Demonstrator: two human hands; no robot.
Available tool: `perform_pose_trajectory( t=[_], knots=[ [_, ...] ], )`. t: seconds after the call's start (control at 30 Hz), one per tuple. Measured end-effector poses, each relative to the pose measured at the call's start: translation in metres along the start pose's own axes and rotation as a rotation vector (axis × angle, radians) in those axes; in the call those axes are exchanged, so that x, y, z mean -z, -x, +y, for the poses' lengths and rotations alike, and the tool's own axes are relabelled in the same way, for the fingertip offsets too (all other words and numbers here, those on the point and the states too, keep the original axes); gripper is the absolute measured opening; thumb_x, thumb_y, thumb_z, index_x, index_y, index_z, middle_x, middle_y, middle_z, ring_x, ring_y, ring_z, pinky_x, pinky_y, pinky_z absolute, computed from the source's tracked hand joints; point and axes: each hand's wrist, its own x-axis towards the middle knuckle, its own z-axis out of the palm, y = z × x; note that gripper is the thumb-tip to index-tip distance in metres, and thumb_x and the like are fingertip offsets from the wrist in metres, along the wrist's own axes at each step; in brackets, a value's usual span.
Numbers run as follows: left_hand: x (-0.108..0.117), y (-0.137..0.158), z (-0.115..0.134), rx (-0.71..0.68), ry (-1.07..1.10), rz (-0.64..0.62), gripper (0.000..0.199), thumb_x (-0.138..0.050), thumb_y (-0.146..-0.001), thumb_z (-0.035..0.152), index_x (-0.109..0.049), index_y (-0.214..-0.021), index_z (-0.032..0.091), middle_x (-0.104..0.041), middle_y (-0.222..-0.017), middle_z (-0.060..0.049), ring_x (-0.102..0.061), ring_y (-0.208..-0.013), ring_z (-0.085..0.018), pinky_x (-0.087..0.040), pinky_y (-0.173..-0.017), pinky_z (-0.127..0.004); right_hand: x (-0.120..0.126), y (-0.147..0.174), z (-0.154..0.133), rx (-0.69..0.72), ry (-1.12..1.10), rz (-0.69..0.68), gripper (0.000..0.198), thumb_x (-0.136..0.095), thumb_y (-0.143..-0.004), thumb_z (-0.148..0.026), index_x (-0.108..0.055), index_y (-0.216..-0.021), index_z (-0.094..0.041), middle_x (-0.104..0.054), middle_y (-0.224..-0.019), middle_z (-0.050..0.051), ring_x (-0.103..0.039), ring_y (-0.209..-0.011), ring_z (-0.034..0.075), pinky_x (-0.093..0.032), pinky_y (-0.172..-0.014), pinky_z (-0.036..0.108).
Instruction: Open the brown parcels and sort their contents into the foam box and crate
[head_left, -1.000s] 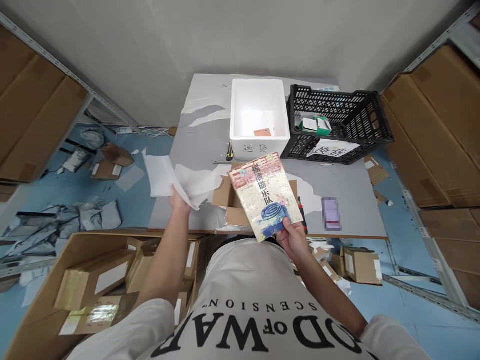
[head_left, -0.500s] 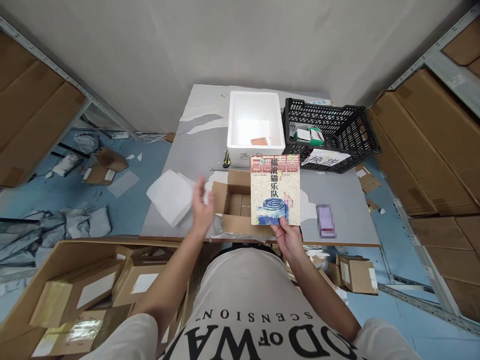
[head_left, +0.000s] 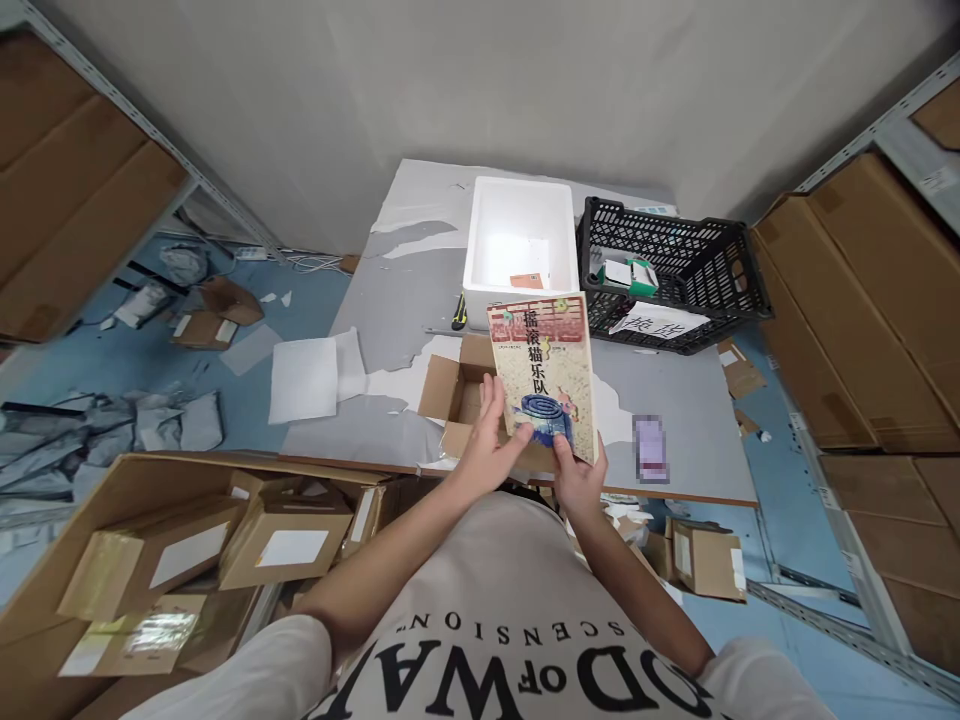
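A book with a cream, red and blue cover is held up in front of me, slightly tilted, its front facing me. My right hand grips its bottom edge, thumb on the cover. At the lower left side, my left hand is on the book too, thumb over the cover and fingers along the left edge. Behind and below the book stands an open cardboard box, partly hidden by the book and my left hand.
On the grey table stand a white foam box and a black plastic crate. A yellow-black cutter, white foam sheet and blurred purple item lie around. A large carton of parcels is at lower left.
My left hand has come over from the left and taken hold of the book, which is now tilted. The white foam sheet has shifted left and lies flatter.
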Motion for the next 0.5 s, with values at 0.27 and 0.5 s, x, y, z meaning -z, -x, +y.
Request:
perform_pose_trajectory(
  t=[0.27,0.5],
  knots=[
    [-0.015,0.013,0.013,0.085,0.635,-0.021,0.086,-0.068,-0.069,0.062,-0.042,-0.139,0.019,-0.050,-0.140,-0.014,-0.041,-0.133,-0.034,-0.036,-0.109,-0.046,0.006,0.010,0.000,0.297,0.360,-0.319,0.027,-0.068,-0.076,-0.032,-0.073,-0.102,-0.030,-0.067,-0.120,0.004,-0.055,-0.122,0.028,-0.037,-0.110,0.050],
    [0.029,-0.003,-0.002,0.421,0.791,0.055,0.062,-0.067,-0.059,0.024,-0.059,-0.119,0.011,-0.069,-0.113,-0.013,-0.056,-0.117,-0.038,-0.041,-0.102,-0.054,0.010,0.003,-0.013,0.234,0.441,-0.475,0.064,-0.081,-0.059,-0.044,-0.065,-0.119,-0.029,-0.045,-0.144,0.005,-0.029,-0.140,0.034,-0.015,-0.116,0.057]
  ],
)
